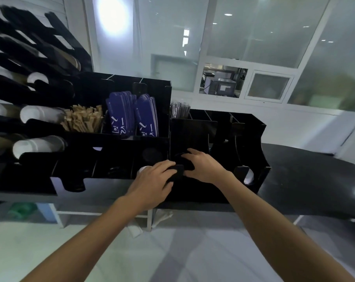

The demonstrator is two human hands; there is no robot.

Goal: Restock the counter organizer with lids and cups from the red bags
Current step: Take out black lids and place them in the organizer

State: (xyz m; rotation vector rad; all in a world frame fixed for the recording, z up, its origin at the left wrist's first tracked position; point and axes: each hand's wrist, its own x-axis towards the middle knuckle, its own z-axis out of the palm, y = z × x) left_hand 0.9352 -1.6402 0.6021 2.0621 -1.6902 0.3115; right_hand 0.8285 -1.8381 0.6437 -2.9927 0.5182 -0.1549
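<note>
A long dark worktop [306, 171] runs across the view, and on it stands a black counter organizer [247, 127] made of several boxes with open compartments. At the far left a tilted black rack [30, 47] holds horizontal stacks of white cups [38, 112], their open ends pointing to the right. Beside the cups, one upper compartment is full of brown wooden stirrers [83, 119], and the next two compartments hold upright blue packets [129, 112] with white writing. Behind the right box a bundle of wrapped straws [179, 108] stands upright. Both hands meet at the low front compartment in the middle of the organizer. The left hand [154, 180] has its fingers curled over the front edge of a divider, and a white round lid [143, 169] shows just behind its knuckles. The right hand [203, 166] has its fingers curled around a stack of black lids [184, 159] that sits inside this compartment. The lids are dark against the dark box, so their number cannot be told. Another white round piece [248, 178] shows in the front cut-out at the right end.
</note>
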